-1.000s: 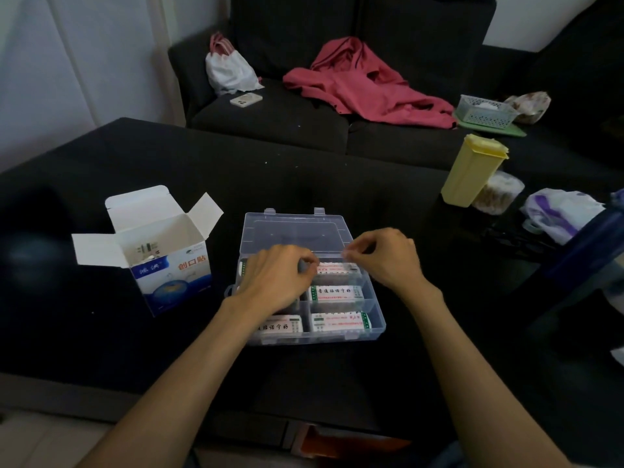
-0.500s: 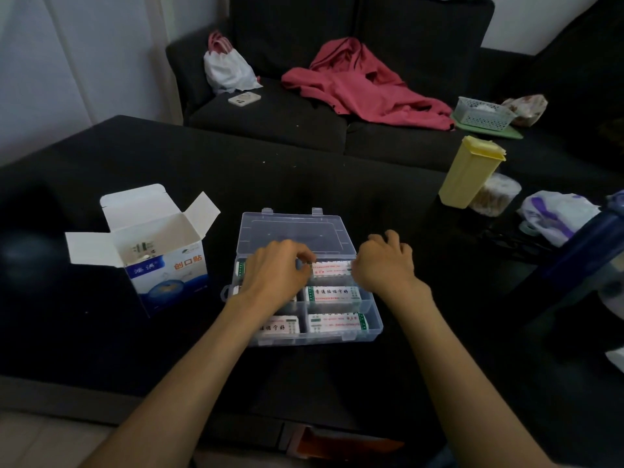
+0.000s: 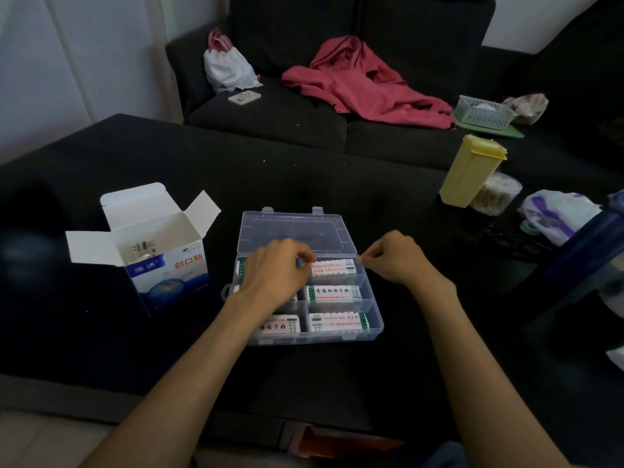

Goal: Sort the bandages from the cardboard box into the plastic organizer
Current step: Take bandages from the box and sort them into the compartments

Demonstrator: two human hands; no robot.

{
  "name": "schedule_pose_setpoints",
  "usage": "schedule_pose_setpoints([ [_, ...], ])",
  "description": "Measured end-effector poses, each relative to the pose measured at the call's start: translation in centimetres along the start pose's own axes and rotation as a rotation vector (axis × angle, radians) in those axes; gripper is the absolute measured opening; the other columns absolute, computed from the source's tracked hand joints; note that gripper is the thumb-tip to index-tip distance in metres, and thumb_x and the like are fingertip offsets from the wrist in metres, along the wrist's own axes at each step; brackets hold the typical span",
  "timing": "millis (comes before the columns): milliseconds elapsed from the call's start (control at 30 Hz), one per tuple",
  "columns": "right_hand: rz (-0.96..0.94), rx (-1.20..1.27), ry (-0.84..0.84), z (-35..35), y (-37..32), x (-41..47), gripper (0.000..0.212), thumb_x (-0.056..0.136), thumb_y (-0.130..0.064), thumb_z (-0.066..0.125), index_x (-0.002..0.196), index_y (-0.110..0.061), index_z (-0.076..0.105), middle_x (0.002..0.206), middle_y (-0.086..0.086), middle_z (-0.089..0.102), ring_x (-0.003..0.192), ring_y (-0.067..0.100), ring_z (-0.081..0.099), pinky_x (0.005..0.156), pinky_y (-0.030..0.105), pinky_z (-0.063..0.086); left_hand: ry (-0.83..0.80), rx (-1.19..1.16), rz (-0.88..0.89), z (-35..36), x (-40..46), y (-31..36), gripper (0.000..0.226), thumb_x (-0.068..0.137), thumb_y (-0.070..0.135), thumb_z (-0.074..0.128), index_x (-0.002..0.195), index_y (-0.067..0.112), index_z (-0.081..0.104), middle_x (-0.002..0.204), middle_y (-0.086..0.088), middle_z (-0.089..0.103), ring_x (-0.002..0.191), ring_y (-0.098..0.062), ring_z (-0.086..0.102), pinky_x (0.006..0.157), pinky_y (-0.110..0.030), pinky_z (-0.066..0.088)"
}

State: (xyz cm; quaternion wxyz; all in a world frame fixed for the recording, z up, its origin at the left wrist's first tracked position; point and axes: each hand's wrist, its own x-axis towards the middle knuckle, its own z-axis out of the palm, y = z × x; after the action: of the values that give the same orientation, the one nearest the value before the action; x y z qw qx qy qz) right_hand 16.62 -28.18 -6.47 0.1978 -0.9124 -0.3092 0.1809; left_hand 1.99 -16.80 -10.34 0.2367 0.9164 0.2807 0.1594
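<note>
Right hand (image 3: 396, 260) has swung back since half a second ago: its fingers were splayed loose over the organizer's right wall then, and now thumb and forefinger are pinched together at the far right corner of the plastic organizer (image 3: 377, 327), apparently on the end of a bandage strip or on the rim itself; I cannot tell which. Left hand (image 3: 275, 275) has barely shifted, knuckles up over the far left compartment, fingers curled down onto the stack of bandages (image 3: 332, 266) in the far right compartment, pressing or nipping its near end. My reading: both hands are seating that top stack square so it lies flat under the hinged lid, which lies open flat behind the tray on the tabletop (image 3: 101, 349). Organizer is clear, thin, rigid plastic, rectangular, divided into what looks like six cells in two columns; the visible cells each hold white paper-wrapped strips with green and red print, lying flat and lengthwise. Cardboard box (image 3: 169, 275) stands just beside the organizer on its left, toward the tabletop's left edge, flaps splayed open; glossy blue-and-white print, matt white inside, a few strips visible in the bottom. So the sorting looks far along, not finished. Tabletop is dark and matt. At its right edge stand a pale yellow plastic container (image 3: 467, 172) and a clear tub (image 3: 498, 194).
</note>
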Motion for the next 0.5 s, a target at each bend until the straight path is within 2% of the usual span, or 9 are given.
schedule_pose_setpoints([
  [67, 0.010, -0.078, 0.015, 0.9, 0.0, 0.3, 0.009, 0.086, -0.028, 0.065, 0.084, -0.019, 0.066, 0.094, 0.001, 0.062, 0.085, 0.013, 0.058, 0.077, 0.031, 0.049, -0.007, 0.005, 0.002, -0.1, 0.0, 0.1, 0.021, 0.091, 0.026, 0.060, 0.111, 0.030, 0.065, 0.116, 0.010, 0.065, 0.091, -0.007, 0.062, 0.075, -0.025, 0.050],
  [167, 0.014, -0.180, 0.022, 2.1, -0.1, 0.6, 0.017, 0.082, -0.036, 0.067, 0.084, -0.019, 0.063, 0.098, 0.006, 0.061, 0.090, 0.021, 0.059, 0.083, 0.042, 0.052, -0.020, 0.008, 0.006, -0.2, -0.1, 0.2, 0.022, 0.092, 0.026, 0.059, 0.112, 0.029, 0.065, 0.117, 0.010, 0.064, 0.074, -0.003, 0.057, 0.067, -0.021, 0.046],
  [267, -0.014, -0.197, 0.095, 1.8, -0.1, 0.4, 0.019, 0.080, -0.034, 0.071, 0.087, -0.017, 0.066, 0.093, 0.002, 0.064, 0.089, 0.017, 0.060, 0.082, 0.038, 0.053, -0.021, -0.004, 0.007, -0.2, -0.1, 0.2, 0.021, 0.091, 0.026, 0.060, 0.110, 0.030, 0.066, 0.114, 0.009, 0.066, 0.083, -0.006, 0.061, 0.068, -0.023, 0.049],
  [367, -0.196, -0.180, 0.228, 1.4, 0.0, 0.1, 0.015, 0.077, -0.034, 0.074, 0.086, -0.024, 0.067, 0.099, -0.004, 0.064, 0.104, 0.014, 0.054, 0.086, 0.035, 0.050, -0.016, -0.014, -0.002, -0.2, 0.0, 0.1, 0.020, 0.090, 0.026, 0.061, 0.109, 0.030, 0.066, 0.116, 0.009, 0.065, 0.097, -0.008, 0.062, 0.074, -0.024, 0.049],
  [433, -0.292, -0.190, 0.238, 1.7, -0.1, 0.1, 0.013, 0.077, -0.037, 0.073, 0.085, -0.030, 0.066, 0.106, -0.004, 0.062, 0.111, 0.015, 0.050, 0.091, 0.040, 0.048, -0.008, -0.004, -0.006, -0.2, 0.0, 0.1, 0.020, 0.091, 0.025, 0.060, 0.110, 0.030, 0.065, 0.118, 0.010, 0.064, 0.099, -0.008, 0.061, 0.074, -0.022, 0.047],
  [500, -0.293, -0.183, 0.208, 2.3, -0.1, 0.2, 0.012, 0.077, -0.040, 0.072, 0.084, -0.033, 0.065, 0.111, -0.004, 0.060, 0.114, 0.016, 0.049, 0.093, 0.042, 0.047, -0.003, -0.003, -0.003, -0.3, 0.0, 0.1, 0.020, 0.093, 0.025, 0.057, 0.110, 0.031, 0.065, 0.120, 0.010, 0.063, 0.096, -0.008, 0.062, 0.071, -0.020, 0.045],
])
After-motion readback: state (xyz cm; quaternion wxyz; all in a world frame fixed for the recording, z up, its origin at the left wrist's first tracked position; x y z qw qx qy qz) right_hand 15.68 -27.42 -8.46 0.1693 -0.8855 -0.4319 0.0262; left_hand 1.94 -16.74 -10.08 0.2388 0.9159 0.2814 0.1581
